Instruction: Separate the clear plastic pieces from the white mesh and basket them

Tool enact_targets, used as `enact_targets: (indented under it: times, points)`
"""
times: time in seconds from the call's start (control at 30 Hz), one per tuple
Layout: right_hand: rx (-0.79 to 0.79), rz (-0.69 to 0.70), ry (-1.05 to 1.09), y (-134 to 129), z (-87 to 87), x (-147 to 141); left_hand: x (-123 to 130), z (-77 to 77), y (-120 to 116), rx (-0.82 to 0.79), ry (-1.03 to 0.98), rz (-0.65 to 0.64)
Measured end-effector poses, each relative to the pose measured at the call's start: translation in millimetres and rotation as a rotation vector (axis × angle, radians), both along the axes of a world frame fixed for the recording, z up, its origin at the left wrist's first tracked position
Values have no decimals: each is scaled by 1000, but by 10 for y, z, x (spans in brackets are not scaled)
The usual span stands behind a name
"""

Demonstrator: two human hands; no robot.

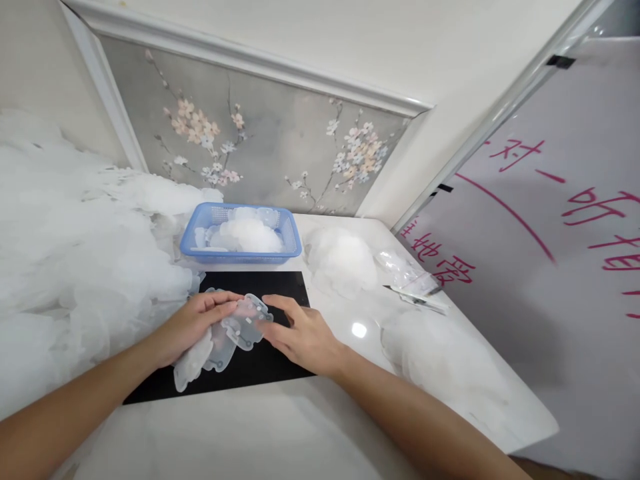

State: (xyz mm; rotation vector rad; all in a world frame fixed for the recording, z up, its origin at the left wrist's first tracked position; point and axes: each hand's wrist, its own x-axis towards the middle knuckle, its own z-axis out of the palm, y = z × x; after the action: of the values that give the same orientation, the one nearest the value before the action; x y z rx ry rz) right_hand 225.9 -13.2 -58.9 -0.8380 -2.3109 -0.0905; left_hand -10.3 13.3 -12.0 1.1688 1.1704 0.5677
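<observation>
My left hand (200, 320) is closed on several thin, translucent, wavy-edged plastic pieces (220, 353), fanned out over a black mat (270, 370). The uppermost piece (247, 323) has small pegs or holes and is tilted up between my two hands. My right hand (305, 333) has its fingers at that piece's right edge, the index finger by the top corner and the thumb side lower down. Parts of the pieces are hidden behind my left fingers.
A blue basket (240, 257) with similar whitish pieces stands behind the mat. A big heap of translucent pieces (85, 267) rises at left. On the right lie two more piles (340, 260), clear bags, and a pen-like tool (417, 300). A whiteboard (550, 320) borders the table's right side.
</observation>
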Motion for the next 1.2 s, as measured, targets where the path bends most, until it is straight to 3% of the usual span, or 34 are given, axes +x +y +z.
enact_targets:
  times: [0.33, 0.43, 0.5, 0.57, 0.67, 0.8, 0.97, 1.2]
  points:
    - [55, 25, 64, 10, -10, 55, 21, -16, -11, 94, 80, 1]
    - [-4, 60, 85, 4, 5, 46, 18, -23, -12, 145, 65, -29]
    - [-181, 123, 162, -10, 23, 29, 17, -36, -16, 139, 61, -41]
    - [-488, 142, 319, -25, 44, 9, 18, -58, -20, 133, 68, -33]
    - [-933, 58, 624, -16, 75, -4, 16, -109, -16, 201, 108, -44]
    - [-1272, 57, 894, 57, 88, 34, -8, -181, 5, 327, 227, -83]
    - [-1474, 40, 1052, 115, 64, 87, -28, -211, 23, 434, 338, -38]
    - [-1524, 83, 1159, 137, 76, 95, 26, -117, 25, 395, 295, -74]
